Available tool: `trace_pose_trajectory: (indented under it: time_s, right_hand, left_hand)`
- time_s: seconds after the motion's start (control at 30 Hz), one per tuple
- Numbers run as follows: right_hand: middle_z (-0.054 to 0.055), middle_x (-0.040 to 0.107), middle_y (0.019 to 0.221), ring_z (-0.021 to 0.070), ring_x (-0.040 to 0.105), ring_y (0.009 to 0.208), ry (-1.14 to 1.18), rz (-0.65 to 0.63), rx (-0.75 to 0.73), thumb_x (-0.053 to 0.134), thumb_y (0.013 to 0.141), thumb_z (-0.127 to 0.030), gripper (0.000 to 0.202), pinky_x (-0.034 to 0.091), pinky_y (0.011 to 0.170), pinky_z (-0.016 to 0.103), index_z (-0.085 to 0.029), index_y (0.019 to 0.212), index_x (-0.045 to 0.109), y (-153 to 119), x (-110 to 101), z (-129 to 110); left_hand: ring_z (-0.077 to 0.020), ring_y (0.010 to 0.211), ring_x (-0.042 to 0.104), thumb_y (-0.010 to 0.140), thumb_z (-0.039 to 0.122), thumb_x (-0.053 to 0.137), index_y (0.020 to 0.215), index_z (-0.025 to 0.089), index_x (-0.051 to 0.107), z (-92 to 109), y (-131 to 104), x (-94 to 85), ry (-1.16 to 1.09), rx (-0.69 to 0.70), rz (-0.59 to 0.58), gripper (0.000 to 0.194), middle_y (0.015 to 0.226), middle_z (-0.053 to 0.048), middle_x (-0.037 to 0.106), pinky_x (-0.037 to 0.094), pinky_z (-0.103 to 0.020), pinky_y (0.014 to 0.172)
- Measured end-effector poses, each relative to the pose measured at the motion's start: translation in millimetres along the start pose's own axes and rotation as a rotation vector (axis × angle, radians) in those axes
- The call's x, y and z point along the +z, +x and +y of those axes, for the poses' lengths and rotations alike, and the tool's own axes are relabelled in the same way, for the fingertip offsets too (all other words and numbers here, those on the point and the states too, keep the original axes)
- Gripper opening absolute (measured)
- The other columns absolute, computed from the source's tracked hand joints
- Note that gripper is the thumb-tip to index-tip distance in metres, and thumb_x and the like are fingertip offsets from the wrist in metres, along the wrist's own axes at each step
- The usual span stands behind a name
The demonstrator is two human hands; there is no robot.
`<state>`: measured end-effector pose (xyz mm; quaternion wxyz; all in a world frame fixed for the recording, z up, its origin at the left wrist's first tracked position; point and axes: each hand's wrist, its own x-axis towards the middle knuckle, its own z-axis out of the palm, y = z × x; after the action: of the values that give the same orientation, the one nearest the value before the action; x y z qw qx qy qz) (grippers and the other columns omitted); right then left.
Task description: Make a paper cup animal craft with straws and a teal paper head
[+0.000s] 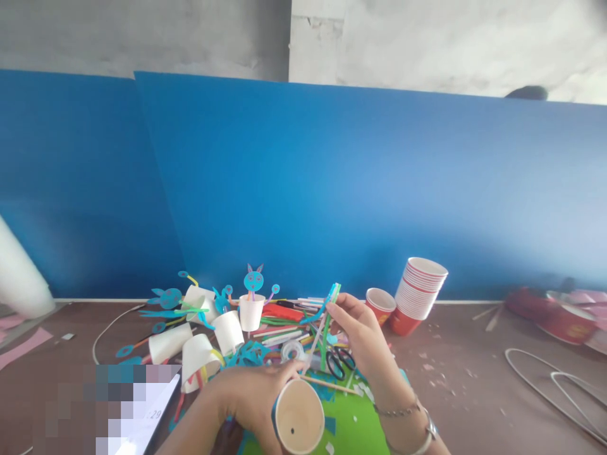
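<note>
My left hand (pixel 253 401) is wrapped round a paper cup (pixel 301 420), its open mouth towards me. A small dark hole shows in the cup's bottom. Raised above the table, my right hand (pixel 363 332) pinches thin straws (pixel 324 351), one green and one whitish, with blue at their upper ends. The whitish one slants down towards my left fingers; whether it touches them I cannot tell. Black-handled scissors (pixel 340 363) lie behind the cup, between my hands. Beside them is a tape roll (pixel 293 351). A green sheet (pixel 360 426) lies under my hands.
Several white cups (pixel 227 332) with blue paper figures stand or lie at the left, among blue scraps (pixel 249 354) and loose straws. At the right back are a leaning cup stack (pixel 420 294) and a single red cup (pixel 380 305). A bright phone screen (pixel 147 414) sits front left.
</note>
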<state>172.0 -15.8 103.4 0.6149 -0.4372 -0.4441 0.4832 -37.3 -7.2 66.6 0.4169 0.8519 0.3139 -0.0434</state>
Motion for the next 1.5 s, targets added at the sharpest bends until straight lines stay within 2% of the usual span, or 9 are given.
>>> trace_pose_trajectory:
  time_s: [0.17,0.3,0.43,0.57,0.73,0.93,1.07,1.23,1.5]
  right_hand:
    - [-0.005,0.052,0.059,0.0072,0.041,0.049,-0.026,-0.058,-0.062,0.08,0.066,-0.046,0.036,0.03,0.044,0.019,-0.018,0.073,0.059,-2,-1,-1]
    - [-0.006,0.05,0.059,0.006,0.036,0.049,-0.018,-0.124,-0.084,0.078,0.07,-0.046,0.034,0.025,0.044,0.019,-0.018,0.076,0.06,-4,-1,-1]
    - [-0.005,0.05,0.059,0.0061,0.034,0.048,-0.033,-0.156,-0.069,0.076,0.071,-0.048,0.034,0.024,0.044,0.019,-0.018,0.077,0.06,-4,0,2]
    - [-0.003,0.056,0.063,0.0077,0.039,0.051,-0.078,-0.203,-0.067,0.077,0.071,-0.047,0.034,0.029,0.046,0.02,-0.018,0.078,0.062,-6,1,1]
    - [-0.001,0.061,0.068,0.0097,0.046,0.054,-0.081,-0.264,-0.048,0.076,0.073,-0.042,0.028,0.035,0.048,0.021,-0.019,0.083,0.064,-10,1,-2]
    - [0.0,0.063,0.069,0.0126,0.053,0.06,-0.045,-0.325,-0.054,0.074,0.075,-0.037,0.022,0.042,0.058,0.024,-0.019,0.083,0.065,-10,3,0]
    - [0.0,0.064,0.071,0.0133,0.054,0.063,-0.106,-0.405,-0.078,0.072,0.075,-0.028,0.012,0.043,0.063,0.026,-0.02,0.08,0.065,-13,5,0]
    - [-0.001,0.062,0.071,0.0122,0.049,0.06,-0.392,-0.496,-0.085,0.068,0.073,-0.015,0.005,0.039,0.058,0.025,-0.018,0.076,0.065,-18,4,0]
    - [-0.002,0.059,0.068,0.0113,0.045,0.058,-0.454,-0.504,-0.098,0.062,0.074,-0.013,0.006,0.035,0.056,0.024,-0.019,0.076,0.062,-18,4,3]
  left_hand:
    - [-0.0318,0.098,0.064,0.043,0.047,0.085,0.121,0.028,0.052,12,0,-1.3,0.039,-0.03,0.029,0.086,0.111,-0.005,0.067,0.049,-0.033,0.077]
    - [-0.0252,0.091,0.063,0.049,0.048,0.082,0.107,0.026,0.053,13,-3,-9.2,-0.019,0.027,0.125,0.068,0.106,-0.001,0.065,0.046,-0.027,0.071]
    - [-0.0261,0.097,0.061,0.05,0.047,0.081,0.111,0.027,0.052,3,2,-6.4,-0.026,0.041,0.117,0.071,0.11,0.0,0.063,0.047,-0.028,0.077]
    - [-0.0356,0.116,0.053,0.046,0.047,0.083,0.129,0.029,0.046,-4,4,1.2,0.056,-0.05,0.109,0.093,0.129,-0.008,0.055,0.044,-0.04,0.093]
    - [-0.0374,0.114,0.056,0.043,0.045,0.085,0.128,0.029,0.049,0,2,-2.1,0.03,-0.027,0.08,0.093,0.126,-0.008,0.059,0.047,-0.042,0.091]
    - [-0.0388,0.139,0.029,0.042,0.045,0.088,0.15,0.021,0.021,2,-5,-15.4,-0.054,0.008,0.02,0.129,0.156,-0.014,0.026,0.027,-0.045,0.112]
    - [-0.0405,0.133,0.039,0.037,0.044,0.089,0.145,0.024,0.034,-2,-3,-11.1,-0.042,0.012,0.064,0.123,0.15,-0.011,0.038,0.034,-0.043,0.108]
    - [-0.0327,0.102,0.065,0.043,0.046,0.086,0.118,0.032,0.061,-7,6,-1.7,-0.052,0.066,0.037,0.081,0.111,0.0,0.071,0.051,-0.035,0.085]
    - [-0.0402,0.126,0.048,0.038,0.044,0.087,0.142,0.027,0.038,-13,3,-6.2,-0.036,0.017,0.121,0.116,0.145,-0.009,0.047,0.043,-0.041,0.099]
